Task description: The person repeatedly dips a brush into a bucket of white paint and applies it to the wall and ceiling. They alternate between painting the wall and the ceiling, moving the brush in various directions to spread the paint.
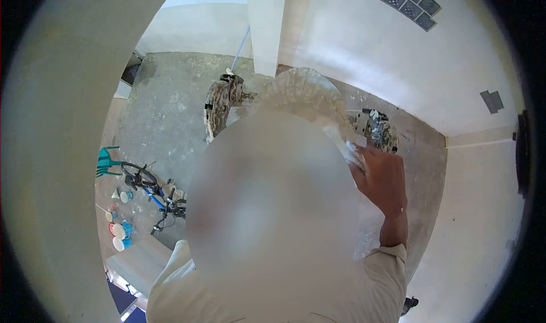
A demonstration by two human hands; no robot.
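Note:
My right hand (381, 178), the sleeve rolled up at its forearm, is closed on a whitish object (355, 152) that I cannot clearly make out. Just up and left of it is a pale, translucent sheet with a rippled edge (307, 84); whether it joins the held object is hidden. A large blurred disc covers the middle of the view. My left hand does not show. Two dark, pale-splattered pieces of gear appear beyond, one at left (217, 110) and one near my right hand (384, 132).
A blue and black bicycle (153, 195) stands at left on the stained concrete floor (165, 104), near a green chair (107, 161) and several buckets (121, 231). A white pillar (266, 27) and pale walls (364, 56) stand beyond. A broad pale surface (51, 152) fills the left side.

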